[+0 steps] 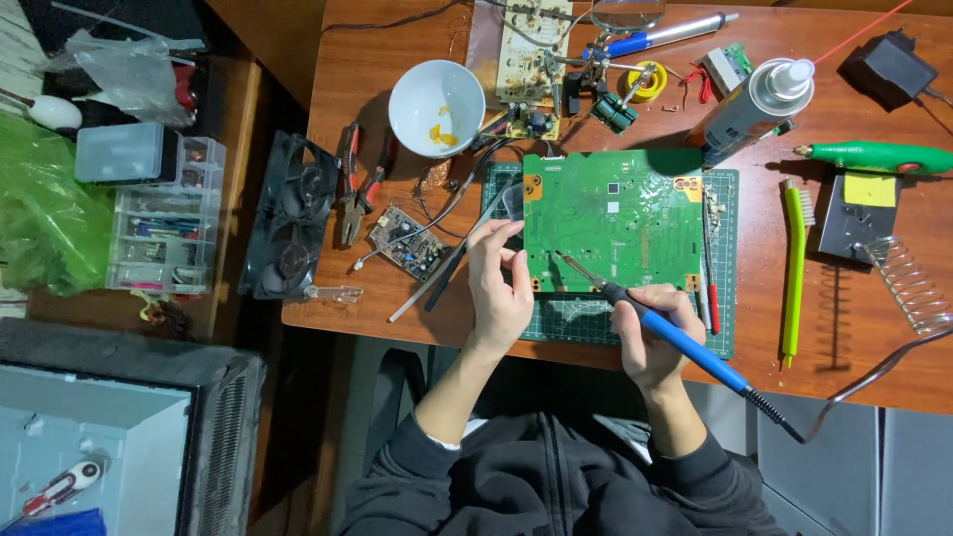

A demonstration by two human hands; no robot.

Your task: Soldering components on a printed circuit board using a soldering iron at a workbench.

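Soldering was in hand on the green board [615,213], which lay flat on the cutting mat [635,328] at mid-bench. Right hand [650,328] was closed in a pen grip round the blue-handled iron [667,328], tip down on the board's lower left area. Left hand [499,283] rested at the board's left edge, fingers curled; it seemed to pinch something thin there, but whether solder wire I could not tell. White bowl [437,107] and pliers [349,184] lay well left of the board. Judgement: next move called for a steady tip on the joint and a braced board.
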